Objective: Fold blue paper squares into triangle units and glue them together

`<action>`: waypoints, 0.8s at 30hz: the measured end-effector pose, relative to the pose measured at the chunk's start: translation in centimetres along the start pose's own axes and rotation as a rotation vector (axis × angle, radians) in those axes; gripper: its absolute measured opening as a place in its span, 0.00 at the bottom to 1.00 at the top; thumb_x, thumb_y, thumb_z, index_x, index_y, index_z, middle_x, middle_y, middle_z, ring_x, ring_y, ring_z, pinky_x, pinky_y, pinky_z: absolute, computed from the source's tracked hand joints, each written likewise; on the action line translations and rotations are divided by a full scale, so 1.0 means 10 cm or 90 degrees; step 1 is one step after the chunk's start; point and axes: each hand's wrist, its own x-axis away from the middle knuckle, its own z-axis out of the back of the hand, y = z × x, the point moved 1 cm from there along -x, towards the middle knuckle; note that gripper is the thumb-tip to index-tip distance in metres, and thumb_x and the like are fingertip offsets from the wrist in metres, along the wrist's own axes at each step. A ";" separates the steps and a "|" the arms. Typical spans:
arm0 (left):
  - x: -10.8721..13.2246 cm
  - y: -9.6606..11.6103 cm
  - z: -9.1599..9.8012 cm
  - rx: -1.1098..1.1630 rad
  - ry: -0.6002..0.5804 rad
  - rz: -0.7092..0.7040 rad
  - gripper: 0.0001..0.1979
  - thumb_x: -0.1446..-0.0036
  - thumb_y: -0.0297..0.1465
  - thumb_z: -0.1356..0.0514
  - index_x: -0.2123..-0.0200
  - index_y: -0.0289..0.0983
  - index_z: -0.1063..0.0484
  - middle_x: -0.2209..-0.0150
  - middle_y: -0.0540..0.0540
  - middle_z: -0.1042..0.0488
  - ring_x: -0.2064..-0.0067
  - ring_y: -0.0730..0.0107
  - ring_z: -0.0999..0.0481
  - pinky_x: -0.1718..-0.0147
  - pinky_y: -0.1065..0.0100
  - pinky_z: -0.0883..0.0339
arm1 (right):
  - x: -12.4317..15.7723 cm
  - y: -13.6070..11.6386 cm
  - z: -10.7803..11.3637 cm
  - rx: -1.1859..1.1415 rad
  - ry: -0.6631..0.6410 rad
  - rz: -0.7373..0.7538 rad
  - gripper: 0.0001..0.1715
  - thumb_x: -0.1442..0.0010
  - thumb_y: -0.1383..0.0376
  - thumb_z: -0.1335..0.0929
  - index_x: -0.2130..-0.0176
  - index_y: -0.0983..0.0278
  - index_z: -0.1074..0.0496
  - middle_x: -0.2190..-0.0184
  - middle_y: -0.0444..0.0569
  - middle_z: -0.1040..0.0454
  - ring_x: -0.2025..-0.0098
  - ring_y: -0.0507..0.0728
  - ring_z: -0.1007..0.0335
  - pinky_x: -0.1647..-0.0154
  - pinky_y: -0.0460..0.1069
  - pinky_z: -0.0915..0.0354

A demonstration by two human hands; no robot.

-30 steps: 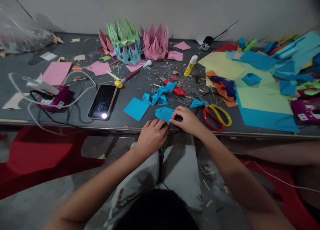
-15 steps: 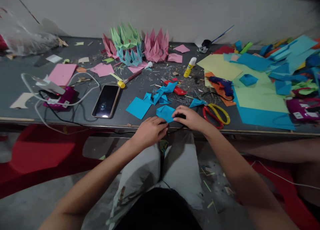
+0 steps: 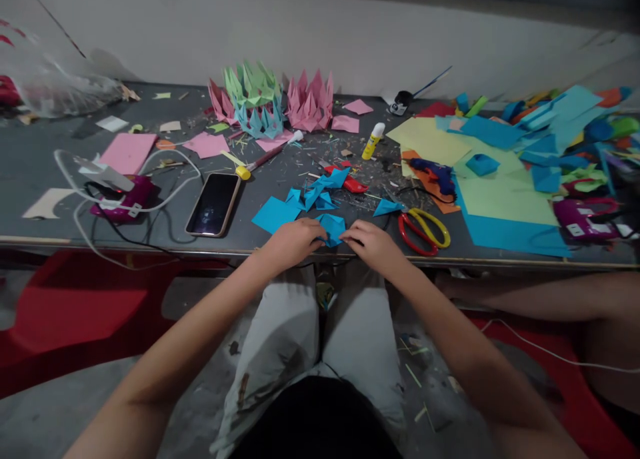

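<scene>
Both my hands meet at the near edge of a dark table (image 3: 40, 159), closed on a small folded blue paper piece (image 3: 331, 228). My left hand (image 3: 291, 243) pinches its left side. On its right side my right hand (image 3: 371, 244) pinches it too. Just beyond lie a flat blue paper square (image 3: 273, 214) and a cluster of folded blue pieces (image 3: 320, 189). Red and yellow scissors (image 3: 423, 229) lie right of my right hand.
A phone (image 3: 214, 203) lies left of the blue square, beside a purple device (image 3: 123, 197) with white cables. Paper crowns in pink, green and blue (image 3: 270, 99) stand at the back. A glue stick (image 3: 371, 141), a glue gun (image 3: 436, 172) and coloured sheets (image 3: 505, 192) fill the right. Another person's limb (image 3: 540, 296) lies at right.
The blue piece went from lying flat under my fingertips to being lifted and pinched between both hands. My left hand moved up onto the table edge.
</scene>
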 end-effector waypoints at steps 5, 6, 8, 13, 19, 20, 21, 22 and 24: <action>0.21 -0.02 -0.14 -0.012 0.100 -0.064 0.08 0.42 0.30 0.45 0.65 0.37 0.26 0.63 0.46 0.26 0.60 0.67 0.27 0.60 0.67 0.35 | 0.12 -0.11 -0.06 0.112 0.080 0.101 0.14 0.41 0.73 0.40 0.63 0.65 0.27 0.65 0.53 0.28 0.62 0.58 0.34 0.60 0.51 0.35; 0.23 -0.02 -0.16 -0.010 0.116 -0.071 0.08 0.42 0.31 0.46 0.65 0.37 0.26 0.63 0.46 0.26 0.60 0.67 0.27 0.60 0.67 0.35 | 0.13 -0.13 -0.07 0.123 0.086 0.121 0.14 0.41 0.73 0.40 0.62 0.66 0.27 0.64 0.53 0.28 0.61 0.58 0.33 0.59 0.51 0.35; 0.26 -0.04 -0.18 -0.006 0.138 -0.076 0.09 0.42 0.31 0.46 0.65 0.37 0.26 0.62 0.46 0.26 0.59 0.66 0.28 0.60 0.66 0.34 | 0.15 -0.18 -0.09 0.142 0.093 0.155 0.14 0.41 0.73 0.40 0.61 0.67 0.27 0.63 0.54 0.26 0.61 0.57 0.32 0.59 0.51 0.35; 0.22 -0.06 -0.17 0.032 0.136 -0.076 0.08 0.42 0.30 0.45 0.66 0.36 0.26 0.64 0.46 0.26 0.61 0.67 0.27 0.60 0.66 0.34 | 0.16 -0.28 -0.13 0.171 0.097 0.192 0.13 0.41 0.70 0.39 0.60 0.67 0.27 0.61 0.53 0.25 0.60 0.57 0.30 0.59 0.51 0.34; 0.19 0.01 -0.24 0.012 0.213 0.011 0.08 0.43 0.31 0.44 0.68 0.36 0.25 0.66 0.46 0.25 0.62 0.67 0.28 0.62 0.66 0.34 | 0.11 -0.23 -0.09 0.193 0.082 0.189 0.14 0.41 0.70 0.39 0.58 0.65 0.27 0.57 0.52 0.26 0.54 0.58 0.31 0.53 0.54 0.37; 0.20 0.03 -0.26 0.009 0.226 0.028 0.08 0.43 0.31 0.44 0.68 0.36 0.25 0.66 0.46 0.25 0.62 0.67 0.28 0.62 0.66 0.34 | 0.10 -0.21 -0.08 0.193 0.069 0.183 0.14 0.40 0.69 0.39 0.58 0.64 0.28 0.56 0.52 0.26 0.53 0.58 0.32 0.52 0.54 0.38; 0.20 0.05 -0.27 0.012 0.233 0.040 0.09 0.43 0.31 0.45 0.68 0.36 0.26 0.66 0.46 0.25 0.62 0.66 0.28 0.62 0.66 0.34 | 0.09 -0.19 -0.07 0.190 0.054 0.179 0.14 0.40 0.69 0.40 0.57 0.64 0.28 0.55 0.52 0.26 0.52 0.58 0.32 0.51 0.55 0.38; 0.20 0.07 -0.28 0.020 0.238 0.048 0.09 0.42 0.31 0.45 0.68 0.36 0.26 0.66 0.46 0.25 0.62 0.66 0.28 0.62 0.65 0.35 | 0.08 -0.18 -0.06 0.185 0.040 0.177 0.15 0.40 0.68 0.40 0.57 0.64 0.28 0.55 0.52 0.27 0.52 0.58 0.32 0.51 0.55 0.39; 0.20 0.09 -0.29 0.048 0.240 0.061 0.10 0.41 0.31 0.46 0.68 0.36 0.26 0.65 0.45 0.26 0.62 0.66 0.29 0.61 0.65 0.35 | 0.08 -0.16 -0.06 0.167 0.021 0.172 0.16 0.41 0.69 0.40 0.56 0.64 0.29 0.54 0.53 0.27 0.51 0.59 0.33 0.50 0.56 0.40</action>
